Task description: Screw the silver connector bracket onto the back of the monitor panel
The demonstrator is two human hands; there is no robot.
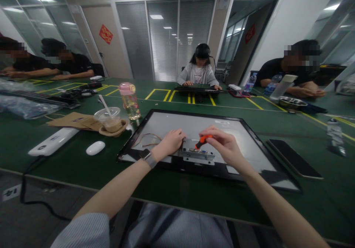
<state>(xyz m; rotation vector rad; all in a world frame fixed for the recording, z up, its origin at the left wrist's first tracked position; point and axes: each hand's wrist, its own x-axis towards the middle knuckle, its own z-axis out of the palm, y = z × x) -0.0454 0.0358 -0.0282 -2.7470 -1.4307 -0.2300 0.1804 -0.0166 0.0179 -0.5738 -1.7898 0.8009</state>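
Observation:
In my right hand (226,144) is a short screwdriver (203,141) with an orange and black handle, pinched between thumb and fingers. It leans down over a metal bracket (198,158) that carries a small circuit board with connectors. My left hand (173,142), with a watch on its wrist, has its fingers closed at the bracket's left end. Under both hands lies a flat display panel (172,118) with a black frame and pale back. Thin wires (149,140) run across the panel left of my left hand. The screwdriver's tip is hidden.
To the left are a white mouse (95,148), a white power strip (52,142), an iced drink cup (108,118) and a pink-lidded bottle (129,100). A phone (294,158) lies right of the panel. Several people sit around the green table (83,170).

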